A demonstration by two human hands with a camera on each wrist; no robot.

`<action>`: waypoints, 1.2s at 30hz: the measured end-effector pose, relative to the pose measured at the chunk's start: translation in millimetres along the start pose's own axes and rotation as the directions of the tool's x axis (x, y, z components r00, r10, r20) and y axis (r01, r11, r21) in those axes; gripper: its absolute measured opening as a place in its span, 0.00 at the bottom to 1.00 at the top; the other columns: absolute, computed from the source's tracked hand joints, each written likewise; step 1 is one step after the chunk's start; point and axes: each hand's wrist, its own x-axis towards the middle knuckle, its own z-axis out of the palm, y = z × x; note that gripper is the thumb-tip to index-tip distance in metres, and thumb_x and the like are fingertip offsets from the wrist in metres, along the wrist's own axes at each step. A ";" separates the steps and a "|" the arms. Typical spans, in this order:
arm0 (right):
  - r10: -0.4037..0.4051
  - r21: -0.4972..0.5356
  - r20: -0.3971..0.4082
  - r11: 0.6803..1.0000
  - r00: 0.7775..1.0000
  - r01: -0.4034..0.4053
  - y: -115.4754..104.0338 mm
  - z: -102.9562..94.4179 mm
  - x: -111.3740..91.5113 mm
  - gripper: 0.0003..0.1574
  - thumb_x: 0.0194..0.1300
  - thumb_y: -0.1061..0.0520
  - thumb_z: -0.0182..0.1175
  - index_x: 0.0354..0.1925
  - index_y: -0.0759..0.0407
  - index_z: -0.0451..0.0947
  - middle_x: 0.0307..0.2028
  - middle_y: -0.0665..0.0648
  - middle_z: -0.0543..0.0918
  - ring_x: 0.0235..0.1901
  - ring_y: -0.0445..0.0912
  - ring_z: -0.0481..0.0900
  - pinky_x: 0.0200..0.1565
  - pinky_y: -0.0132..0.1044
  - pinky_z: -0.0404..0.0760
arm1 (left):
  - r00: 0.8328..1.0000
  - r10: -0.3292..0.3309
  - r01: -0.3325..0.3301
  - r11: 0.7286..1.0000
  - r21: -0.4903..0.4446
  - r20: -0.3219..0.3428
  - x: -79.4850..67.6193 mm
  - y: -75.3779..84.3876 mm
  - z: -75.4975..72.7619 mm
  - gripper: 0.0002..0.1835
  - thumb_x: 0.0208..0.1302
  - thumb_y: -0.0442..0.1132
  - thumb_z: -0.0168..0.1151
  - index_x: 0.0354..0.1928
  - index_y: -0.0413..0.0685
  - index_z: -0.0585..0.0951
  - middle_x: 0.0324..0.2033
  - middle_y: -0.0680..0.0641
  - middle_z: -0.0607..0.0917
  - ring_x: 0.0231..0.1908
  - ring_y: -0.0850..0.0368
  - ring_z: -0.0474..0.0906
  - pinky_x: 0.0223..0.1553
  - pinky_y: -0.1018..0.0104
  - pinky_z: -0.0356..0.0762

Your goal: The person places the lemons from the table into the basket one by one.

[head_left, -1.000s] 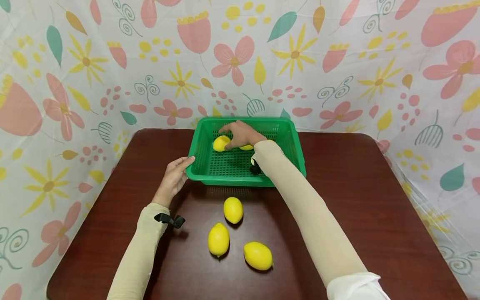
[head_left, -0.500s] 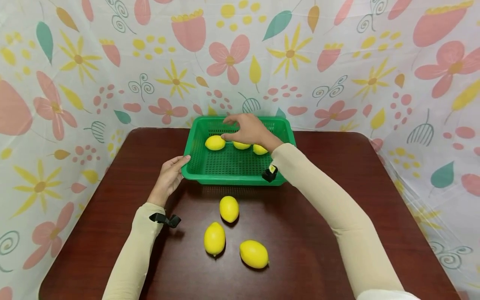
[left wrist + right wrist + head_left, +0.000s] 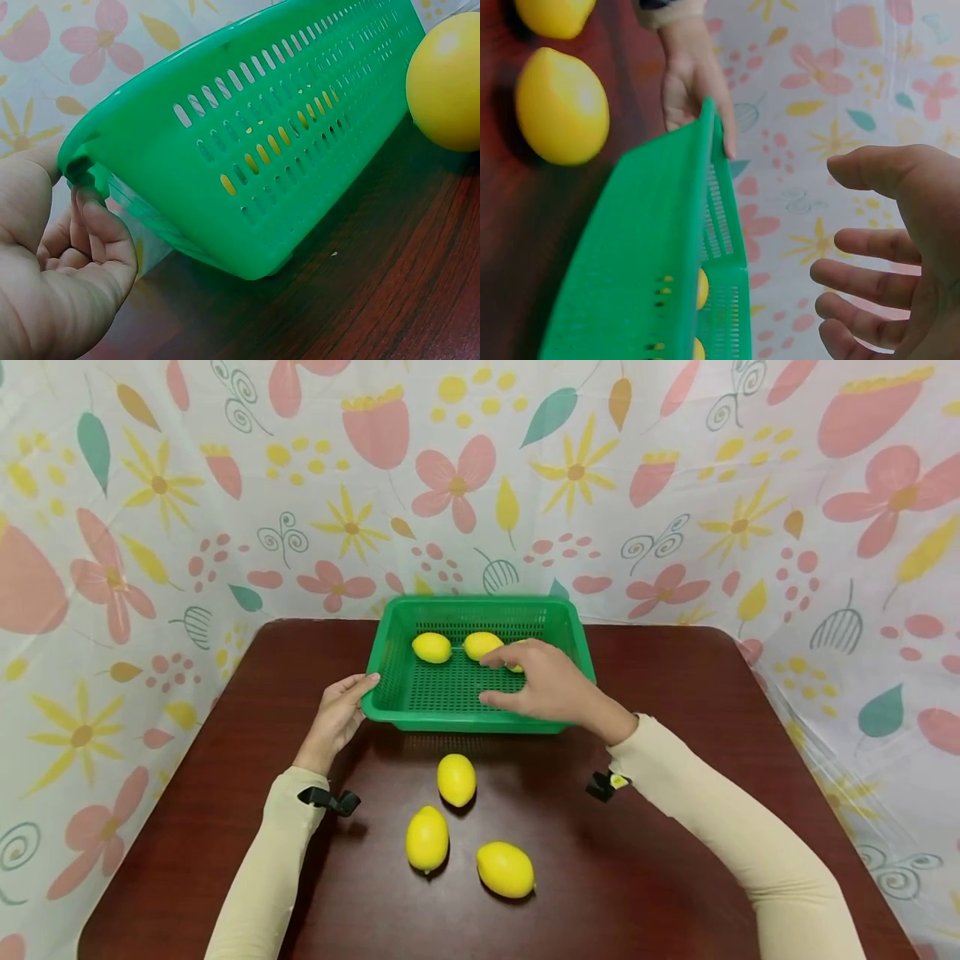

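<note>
A green plastic basket (image 3: pixel 480 724) with slotted walls stands at the back of the table. In it lie a lemon (image 3: pixel 432 648) at the left, a second lemon (image 3: pixel 482 645) in the middle and a third, partly hidden behind my right hand. My left hand (image 3: pixel 337 714) grips the basket's left rim, thumb on top and fingers curled beneath, as the left wrist view shows. Above the basket's front right part hovers my right hand (image 3: pixel 551 687), fingers spread and holding nothing. In front of the basket lie three more lemons: one nearest (image 3: pixel 456 780), one left (image 3: pixel 427 839), one right (image 3: pixel 506 869).
The dark brown table (image 3: pixel 675 735) has rounded back corners. Behind it and at both sides hangs a white flower-patterned cloth (image 3: pixel 600 485). A black camera mount (image 3: pixel 330 799) sits on the left wrist, and another (image 3: pixel 607 783) on the right.
My right hand has drawn back from over the lemons toward the basket's front right. The lemons in the basket show more fully. My left hand keeps its hold on the rim.
</note>
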 end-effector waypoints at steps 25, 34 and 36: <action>-0.032 -0.050 0.099 0.998 0.995 0.037 -31.8 71.3 -128.0 0.35 0.60 0.29 0.70 0.56 0.48 0.84 0.49 0.45 0.87 0.46 0.40 0.77 0.42 0.37 0.81 | 1.000 -0.005 0.005 1.000 -0.017 -0.011 -1.2 1.9 2.1 0.07 0.74 0.41 0.64 0.41 0.45 0.83 0.28 0.53 0.86 0.28 0.63 0.84 0.36 0.73 0.83; 0.015 -0.071 0.151 0.997 0.988 -0.005 -34.3 97.5 -147.1 0.42 0.58 0.23 0.67 0.57 0.50 0.83 0.49 0.46 0.87 0.46 0.42 0.78 0.42 0.40 0.83 | 1.000 -0.009 0.008 1.000 -0.030 -0.017 -1.9 -0.2 2.8 0.07 0.72 0.42 0.66 0.39 0.46 0.84 0.29 0.52 0.86 0.29 0.63 0.84 0.36 0.72 0.83; 0.018 -0.088 0.157 0.996 0.987 -0.004 -35.6 100.5 -150.2 0.42 0.57 0.23 0.67 0.57 0.50 0.83 0.49 0.46 0.87 0.46 0.43 0.78 0.41 0.40 0.83 | 1.000 -0.015 0.014 0.999 -0.034 -0.012 -1.7 -1.3 3.4 0.07 0.73 0.42 0.66 0.40 0.45 0.84 0.28 0.52 0.86 0.28 0.63 0.84 0.36 0.72 0.83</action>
